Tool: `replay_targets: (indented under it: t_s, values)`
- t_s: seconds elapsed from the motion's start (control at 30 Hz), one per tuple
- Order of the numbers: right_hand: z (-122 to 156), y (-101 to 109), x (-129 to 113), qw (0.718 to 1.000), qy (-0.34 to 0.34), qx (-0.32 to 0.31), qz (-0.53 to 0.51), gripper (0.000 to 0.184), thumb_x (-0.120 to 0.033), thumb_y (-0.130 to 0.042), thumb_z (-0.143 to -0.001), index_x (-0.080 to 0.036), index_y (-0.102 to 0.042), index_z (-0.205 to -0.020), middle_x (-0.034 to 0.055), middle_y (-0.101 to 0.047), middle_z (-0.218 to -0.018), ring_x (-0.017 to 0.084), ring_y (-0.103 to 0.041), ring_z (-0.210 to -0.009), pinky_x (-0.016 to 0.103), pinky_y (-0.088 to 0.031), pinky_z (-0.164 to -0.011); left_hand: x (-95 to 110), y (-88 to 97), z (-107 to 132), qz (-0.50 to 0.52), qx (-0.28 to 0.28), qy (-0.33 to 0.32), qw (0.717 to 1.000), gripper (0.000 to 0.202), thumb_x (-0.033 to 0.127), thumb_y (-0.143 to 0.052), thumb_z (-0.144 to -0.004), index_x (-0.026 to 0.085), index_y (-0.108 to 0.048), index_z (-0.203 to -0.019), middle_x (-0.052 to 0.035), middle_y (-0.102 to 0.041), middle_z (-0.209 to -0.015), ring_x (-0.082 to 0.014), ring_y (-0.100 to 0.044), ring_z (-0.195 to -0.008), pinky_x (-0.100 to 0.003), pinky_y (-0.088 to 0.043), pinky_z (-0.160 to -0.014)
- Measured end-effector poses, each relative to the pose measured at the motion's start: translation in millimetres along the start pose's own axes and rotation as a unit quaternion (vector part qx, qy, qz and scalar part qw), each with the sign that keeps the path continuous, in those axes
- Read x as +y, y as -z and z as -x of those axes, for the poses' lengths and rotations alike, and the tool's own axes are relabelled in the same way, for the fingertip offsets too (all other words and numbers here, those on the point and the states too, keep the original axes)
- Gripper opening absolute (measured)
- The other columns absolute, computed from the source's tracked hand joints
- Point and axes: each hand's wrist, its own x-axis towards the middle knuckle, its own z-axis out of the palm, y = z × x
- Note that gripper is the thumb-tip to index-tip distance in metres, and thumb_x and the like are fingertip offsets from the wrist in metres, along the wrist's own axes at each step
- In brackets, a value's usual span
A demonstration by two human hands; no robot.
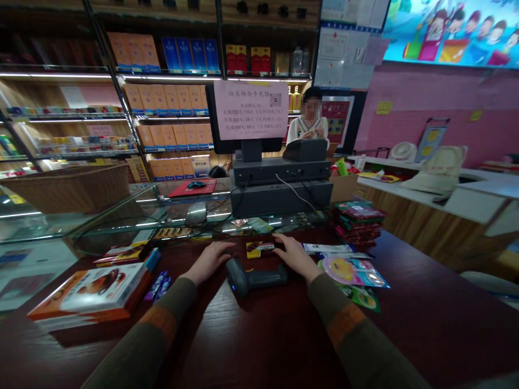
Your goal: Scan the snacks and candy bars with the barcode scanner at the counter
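Note:
Both my hands rest on a dark wooden counter (251,335). My left hand (211,260) lies flat, fingers stretched out, beside the head of a grey barcode scanner (253,279) that lies on its side between my hands. My right hand (295,255) lies flat too, fingers extended, touching a small yellow and dark packet (258,249) and close to the scanner's handle. Neither hand holds anything.
A cash register with a paper sign (250,110) stands ahead on a glass case. An orange boxed item (91,294) lies at left, colourful sachets (352,273) and a stack of packets (359,219) at right. A person (310,125) stands behind the register, shelves behind.

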Motion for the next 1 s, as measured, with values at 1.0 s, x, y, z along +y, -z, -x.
replay_targets:
  t_s: [1.0]
  values:
    - [-2, -3, 9, 0.997, -0.052, -0.056, 0.008, 0.072, -0.017, -0.069, -0.082, -0.02, -0.045, -0.15, 0.0136, -0.065, -0.133, 0.025, -0.06, -0.126, 0.038, -0.04, -0.11, -15, -40.9, -47, 0.096, -0.043, -0.008, 0.994, 0.081, 0.048, -0.085, -0.067, 0.026, -0.059, -0.14, -0.0163, -0.056, -0.145, -0.0384, -0.046, -0.14, -0.057, -0.034, -0.117]
